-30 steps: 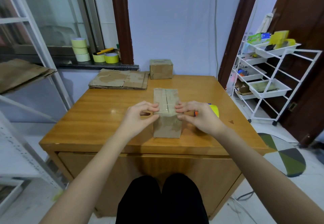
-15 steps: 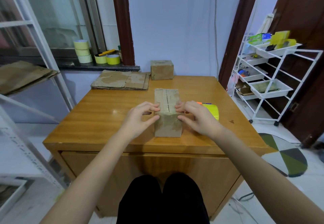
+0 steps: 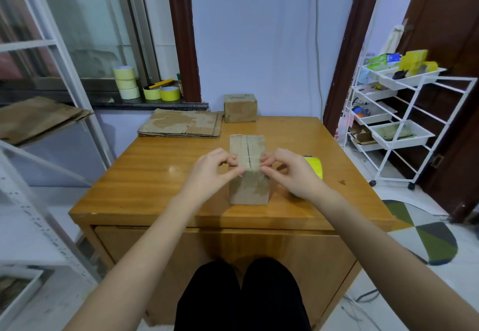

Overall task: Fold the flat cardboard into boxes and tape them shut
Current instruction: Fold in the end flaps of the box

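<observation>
A small brown cardboard box (image 3: 248,188) stands on the wooden table (image 3: 155,175), its top flaps closed with a seam down the middle. My left hand (image 3: 212,170) grips the box's upper left edge with curled fingers. My right hand (image 3: 290,170) grips the upper right edge the same way. A yellow tape roll (image 3: 315,168) lies just behind my right hand, partly hidden. A stack of flat cardboard (image 3: 181,125) lies at the table's far left. A finished box (image 3: 240,107) stands at the far edge.
Several tape rolls (image 3: 127,85) and a yellow knife (image 3: 159,84) sit on the window ledge. More flat cardboard (image 3: 36,118) rests on a white shelf at left. A white wire trolley (image 3: 396,123) stands to the right of the table.
Both hands stayed at the box's near top corners; their fingers curled in a little tighter on the top edge. The camera view shifted slightly.
</observation>
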